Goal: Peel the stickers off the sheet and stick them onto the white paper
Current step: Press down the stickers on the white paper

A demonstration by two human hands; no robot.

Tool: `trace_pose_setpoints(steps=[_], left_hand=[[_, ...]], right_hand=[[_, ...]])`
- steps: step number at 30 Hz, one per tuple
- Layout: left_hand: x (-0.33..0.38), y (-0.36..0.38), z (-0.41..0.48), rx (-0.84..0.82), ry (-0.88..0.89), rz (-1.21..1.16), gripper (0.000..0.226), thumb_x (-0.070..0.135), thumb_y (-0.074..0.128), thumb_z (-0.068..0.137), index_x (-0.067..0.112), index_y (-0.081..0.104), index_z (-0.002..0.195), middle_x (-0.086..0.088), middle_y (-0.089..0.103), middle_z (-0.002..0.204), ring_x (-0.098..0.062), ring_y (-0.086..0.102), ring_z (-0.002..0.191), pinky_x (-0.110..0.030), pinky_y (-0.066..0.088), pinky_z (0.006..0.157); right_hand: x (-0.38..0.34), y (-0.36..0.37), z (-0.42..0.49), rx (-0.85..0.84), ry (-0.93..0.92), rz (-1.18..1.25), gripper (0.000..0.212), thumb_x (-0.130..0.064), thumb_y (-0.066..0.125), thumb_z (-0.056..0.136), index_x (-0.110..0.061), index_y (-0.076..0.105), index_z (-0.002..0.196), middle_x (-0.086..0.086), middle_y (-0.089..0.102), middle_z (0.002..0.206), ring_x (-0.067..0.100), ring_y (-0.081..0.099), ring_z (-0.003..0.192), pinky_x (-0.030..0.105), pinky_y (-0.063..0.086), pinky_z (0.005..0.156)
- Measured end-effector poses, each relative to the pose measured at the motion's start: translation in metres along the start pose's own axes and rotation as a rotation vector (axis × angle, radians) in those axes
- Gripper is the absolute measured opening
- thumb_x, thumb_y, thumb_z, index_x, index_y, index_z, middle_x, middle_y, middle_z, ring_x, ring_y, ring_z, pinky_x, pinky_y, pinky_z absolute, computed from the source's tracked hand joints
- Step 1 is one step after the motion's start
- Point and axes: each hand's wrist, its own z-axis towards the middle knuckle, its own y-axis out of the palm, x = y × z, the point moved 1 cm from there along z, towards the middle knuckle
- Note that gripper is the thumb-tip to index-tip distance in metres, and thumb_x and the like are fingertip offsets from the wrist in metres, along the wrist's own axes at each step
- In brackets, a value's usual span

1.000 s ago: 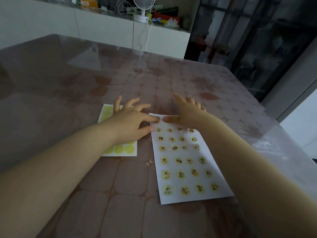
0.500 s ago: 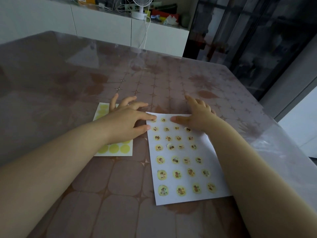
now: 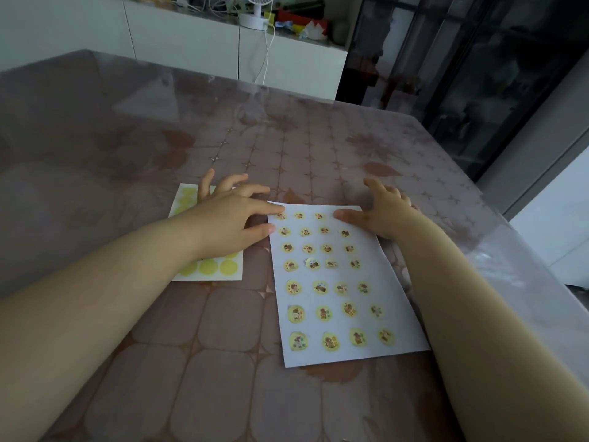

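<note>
A: Your left hand [image 3: 229,218] is lying open, with the fingers spread and nothing gripped in it. Its index fingertip is touching the sticker at the far left corner of the paper [image 3: 306,275], and your thumb is sitting just beside the paper's left edge.

B: The rest of that hand is hovering over the sheet [image 3: 183,199] and covering its middle. You are not pinching or lifting anything from it. The sheet is lying flat on the table [image 3: 191,362], just left of the paper, with yellow circles showing at its near and far ends.

A: Your right hand [image 3: 382,215] is open too. Your thumb is pressing flat on the paper near its far edge, and your fingers are reaching over the far right corner. I cannot tell whether they are touching the table.

B: So your hands are resting apart, one at each far corner of the paper. The paper is lying flat in front of you, and rows of stickers [image 3: 323,313] are filling it from near edge to far.
</note>
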Motion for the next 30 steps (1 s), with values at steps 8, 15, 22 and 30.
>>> trace_pose_setpoints(steps=[8, 15, 22, 30], left_hand=[[-0.001, -0.001, -0.001, -0.008, -0.01, -0.02, 0.036, 0.048, 0.042, 0.088, 0.051, 0.042, 0.124, 0.014, 0.024, 0.148, -0.014, 0.002, 0.14, -0.045, -0.017, 0.109], [0.001, -0.001, 0.001, -0.001, 0.004, -0.02, 0.036, 0.046, 0.043, 0.088, 0.05, 0.043, 0.123, 0.011, 0.026, 0.148, -0.015, 0.001, 0.14, -0.046, -0.017, 0.109], [0.002, -0.001, 0.001, -0.014, 0.016, -0.01, 0.04, 0.049, 0.044, 0.085, 0.046, 0.043, 0.125, 0.009, 0.025, 0.149, -0.016, 0.0, 0.141, -0.047, -0.018, 0.11], [0.001, -0.001, 0.0, -0.021, 0.016, -0.008, 0.044, 0.056, 0.044, 0.082, 0.047, 0.042, 0.125, 0.01, 0.024, 0.15, -0.015, -0.001, 0.141, -0.046, -0.019, 0.109]], right_hand=[[0.003, -0.014, 0.003, 0.076, 0.05, 0.396, 0.11, -0.094, 0.033, 0.052, -0.029, 0.031, 0.14, 0.009, 0.035, 0.146, 0.036, 0.036, 0.13, 0.056, 0.031, 0.105], [-0.054, 0.004, -0.028, -0.054, -0.211, 0.11, 0.096, -0.067, 0.056, 0.072, -0.024, 0.015, 0.148, 0.008, 0.016, 0.155, 0.033, 0.016, 0.14, 0.051, 0.019, 0.112], [-0.07, 0.017, -0.03, -0.108, -0.262, 0.037, 0.105, -0.067, 0.064, 0.065, -0.029, 0.01, 0.147, 0.003, 0.011, 0.156, 0.028, 0.012, 0.142, 0.048, 0.015, 0.115], [-0.039, -0.001, -0.021, -0.071, -0.187, 0.086, 0.104, -0.065, 0.063, 0.066, -0.029, 0.01, 0.148, 0.004, 0.012, 0.156, 0.03, 0.012, 0.142, 0.052, 0.017, 0.114]])
